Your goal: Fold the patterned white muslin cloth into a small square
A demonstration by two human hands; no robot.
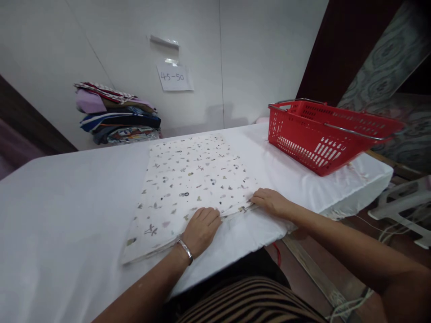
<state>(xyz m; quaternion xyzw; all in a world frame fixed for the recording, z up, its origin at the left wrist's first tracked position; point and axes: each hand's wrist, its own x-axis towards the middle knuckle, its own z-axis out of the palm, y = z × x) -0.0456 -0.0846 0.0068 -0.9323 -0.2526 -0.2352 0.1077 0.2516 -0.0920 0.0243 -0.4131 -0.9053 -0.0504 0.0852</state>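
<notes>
A white cloth (188, 179) with a small print of plants and other shapes lies folded flat in layers on the table. My left hand (202, 229), with a silver bracelet at the wrist, is closed over the middle of the cloth's near edge. At the near right corner, my right hand (271, 202) pinches the same edge. The fingertips of both hands are partly hidden at the fold.
A white sheet covers the table (84, 202). A red shopping basket (303, 139) stands at the back right. Folded fabrics (117, 114) are stacked at the back left by the wall. A paper sign (175, 77) reads "45-50". A white plastic stool (400, 211) stands beyond the table's right end.
</notes>
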